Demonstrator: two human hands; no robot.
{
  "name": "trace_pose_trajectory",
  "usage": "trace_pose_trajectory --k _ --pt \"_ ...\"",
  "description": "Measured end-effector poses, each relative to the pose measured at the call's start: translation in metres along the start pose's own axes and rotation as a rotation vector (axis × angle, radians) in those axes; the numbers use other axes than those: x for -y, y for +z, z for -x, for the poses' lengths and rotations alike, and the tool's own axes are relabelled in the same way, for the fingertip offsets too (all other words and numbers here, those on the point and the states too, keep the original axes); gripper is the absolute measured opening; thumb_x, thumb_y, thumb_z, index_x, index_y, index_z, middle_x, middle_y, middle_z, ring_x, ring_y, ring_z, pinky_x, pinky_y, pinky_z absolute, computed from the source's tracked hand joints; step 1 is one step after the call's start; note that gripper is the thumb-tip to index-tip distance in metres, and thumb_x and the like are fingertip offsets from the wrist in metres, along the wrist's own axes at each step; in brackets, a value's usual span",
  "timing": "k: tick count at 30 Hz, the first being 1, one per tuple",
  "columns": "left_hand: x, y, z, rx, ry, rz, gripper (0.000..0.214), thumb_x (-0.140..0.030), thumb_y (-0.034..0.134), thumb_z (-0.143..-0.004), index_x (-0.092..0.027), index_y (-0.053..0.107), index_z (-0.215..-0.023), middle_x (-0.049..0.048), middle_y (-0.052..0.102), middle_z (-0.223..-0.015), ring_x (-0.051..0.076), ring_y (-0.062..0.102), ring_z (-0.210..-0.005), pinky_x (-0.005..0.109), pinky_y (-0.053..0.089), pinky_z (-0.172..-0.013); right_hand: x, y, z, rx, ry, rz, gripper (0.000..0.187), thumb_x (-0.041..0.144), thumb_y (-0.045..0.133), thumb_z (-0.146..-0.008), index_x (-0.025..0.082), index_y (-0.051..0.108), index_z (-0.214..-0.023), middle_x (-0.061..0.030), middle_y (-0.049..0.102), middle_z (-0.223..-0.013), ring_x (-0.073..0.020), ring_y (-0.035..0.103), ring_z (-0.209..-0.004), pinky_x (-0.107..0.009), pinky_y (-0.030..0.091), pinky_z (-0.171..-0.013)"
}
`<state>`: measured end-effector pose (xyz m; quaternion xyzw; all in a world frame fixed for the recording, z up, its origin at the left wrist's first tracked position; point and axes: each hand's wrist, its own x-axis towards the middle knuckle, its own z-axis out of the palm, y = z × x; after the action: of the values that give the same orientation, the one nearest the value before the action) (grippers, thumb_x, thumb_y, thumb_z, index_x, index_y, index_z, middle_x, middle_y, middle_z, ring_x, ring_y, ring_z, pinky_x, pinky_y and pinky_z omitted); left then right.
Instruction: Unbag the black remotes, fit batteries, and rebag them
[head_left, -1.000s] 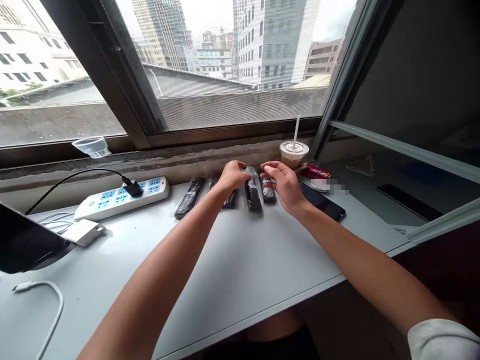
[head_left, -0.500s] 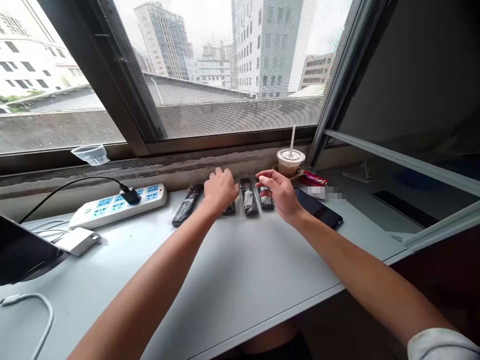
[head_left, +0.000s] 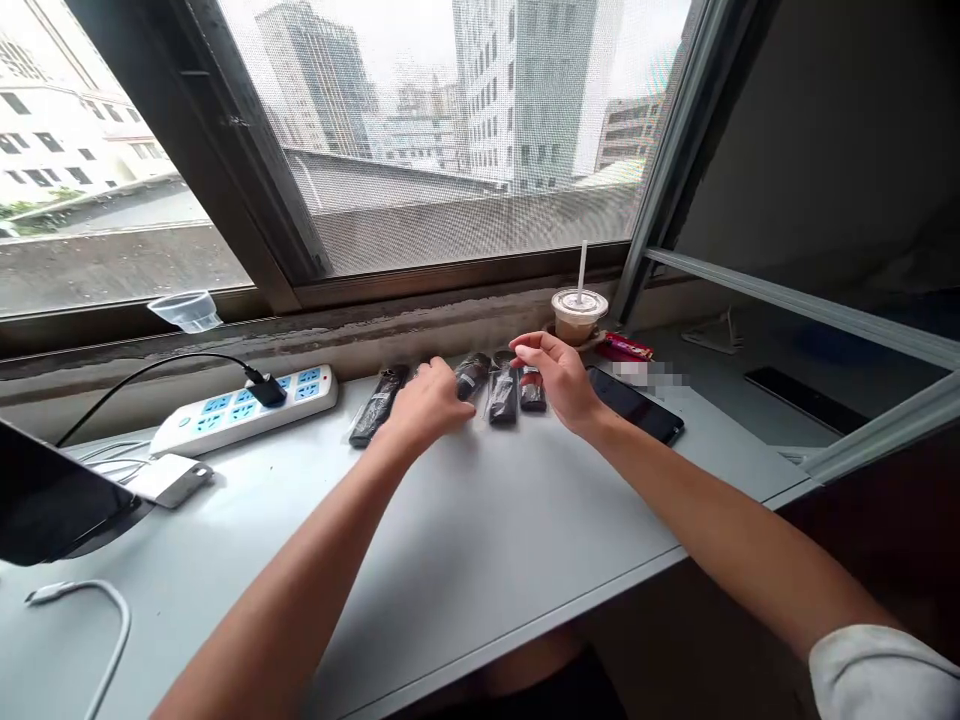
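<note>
You are holding your left hand (head_left: 426,405) low over the bench (head_left: 480,530), between the leftmost wrapped black pack (head_left: 373,412) and the slanting second pack (head_left: 471,377); whether its grip is holding anything, I cannot tell. Your right hand (head_left: 559,385) is showing a loosely open grip, fingers curling, just beside the rightmost pack (head_left: 533,393). The third pack (head_left: 502,400) is lying between your hands. A power strip (head_left: 247,412) is lying to the left, while a lidded cup (head_left: 576,322) is standing behind your right hand, near a dark-screened device (head_left: 641,408).
</note>
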<state>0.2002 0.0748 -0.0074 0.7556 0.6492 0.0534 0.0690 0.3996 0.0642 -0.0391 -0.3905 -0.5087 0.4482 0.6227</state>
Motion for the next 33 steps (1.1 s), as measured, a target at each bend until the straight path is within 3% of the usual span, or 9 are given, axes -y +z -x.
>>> trace_pose_trajectory --k 3,5,9,11,14,20,27,30,33 --pt "0.029 -0.015 0.006 -0.186 0.086 0.22 0.063 -0.029 0.071 -0.081 -0.016 0.052 -0.14 0.0167 0.067 -0.133 0.03 0.068 -0.121 0.036 0.055 -0.095 0.002 0.0 0.001 0.005 0.008 0.003 0.019 0.039 0.074 -0.086 0.021 0.073 -0.095 -0.0037 0.067 -0.097 -0.0179 0.066 -0.09 -0.023 0.051 -0.062" --pt "0.05 -0.029 0.01 -0.297 0.131 0.467 0.056 -0.038 0.077 -0.081 -0.02 0.059 -0.132 0.0104 0.073 -0.118 0.028 0.072 -0.107 0.037 0.057 -0.09 0.003 0.001 0.001 0.027 0.064 0.0 0.017 0.035 0.073 -0.088 0.021 0.072 -0.096 -0.0045 0.066 -0.1 -0.0177 0.066 -0.089 -0.023 0.052 -0.059" --pt "0.079 -0.053 0.03 -0.461 0.214 0.852 0.064 -0.048 0.084 -0.08 -0.024 0.065 -0.137 0.004 0.075 -0.104 0.021 0.072 -0.082 0.032 0.059 -0.072 0.004 0.002 0.004 0.175 0.403 -0.103 0.022 0.033 0.071 -0.093 0.02 0.064 -0.109 -0.0082 0.067 -0.108 -0.0204 0.072 -0.089 -0.032 0.065 -0.07" --pt "0.083 -0.058 0.044 -0.569 0.222 0.97 0.067 -0.049 0.084 -0.083 -0.027 0.065 -0.143 0.0032 0.077 -0.11 0.018 0.071 -0.078 0.032 0.061 -0.072 0.002 0.003 0.005 0.239 0.54 -0.183 0.027 0.035 0.07 -0.095 0.02 0.06 -0.115 -0.0114 0.068 -0.113 -0.0227 0.075 -0.093 -0.04 0.068 -0.081" --pt "0.081 -0.057 0.061 -0.671 0.23 1.069 0.064 -0.048 0.081 -0.089 -0.034 0.063 -0.148 0.0 0.08 -0.116 0.019 0.075 -0.088 0.035 0.064 -0.08 0.0 0.005 0.008 0.288 0.595 -0.267 0.035 0.039 0.069 -0.098 0.018 0.057 -0.123 -0.0162 0.07 -0.122 -0.0242 0.077 -0.099 -0.043 0.066 -0.092" --pt "0.066 -0.044 0.07 -0.669 0.27 1.181 0.066 -0.05 0.081 -0.09 -0.033 0.06 -0.151 -0.0006 0.081 -0.119 0.024 0.078 -0.103 0.041 0.067 -0.092 0.004 0.011 0.019 0.536 0.622 -0.426 0.043 0.052 0.068 -0.097 0.02 0.061 -0.125 -0.0165 0.076 -0.123 -0.0286 0.078 -0.109 -0.043 0.062 -0.096" --pt "0.07 -0.056 0.079 -0.745 0.201 0.913 0.031 -0.054 0.075 -0.094 -0.027 0.086 -0.105 0.0011 0.081 -0.121 0.033 0.074 -0.117 0.047 0.061 -0.102 0.006 0.015 0.026 0.638 0.623 -0.401 0.037 0.046 0.078 -0.092 0.022 0.072 -0.119 -0.0066 0.08 -0.103 -0.0201 0.08 -0.086 -0.028 0.064 -0.075" --pt "0.081 -0.065 0.084 -0.832 0.13 0.703 0.036 -0.055 0.07 -0.097 -0.03 0.08 -0.121 -0.0014 0.079 -0.121 0.033 0.073 -0.117 0.055 0.056 -0.108 0.0 0.014 0.024 0.634 0.609 -0.342 0.036 0.037 0.086 -0.087 0.023 0.073 -0.118 -0.0042 0.078 -0.1 -0.018 0.08 -0.082 -0.022 0.061 -0.066" --pt "0.084 -0.063 0.087 -0.879 0.321 0.275 0.05 -0.05 0.073 -0.095 -0.033 0.066 -0.142 -0.001 0.066 -0.147 0.036 0.057 -0.141 0.058 0.04 -0.125 -0.005 0.013 0.023 0.629 0.585 -0.241 0.042 0.032 0.09 -0.083 0.024 0.075 -0.121 -0.0045 0.079 -0.104 -0.0172 0.081 -0.083 -0.021 0.061 -0.066"
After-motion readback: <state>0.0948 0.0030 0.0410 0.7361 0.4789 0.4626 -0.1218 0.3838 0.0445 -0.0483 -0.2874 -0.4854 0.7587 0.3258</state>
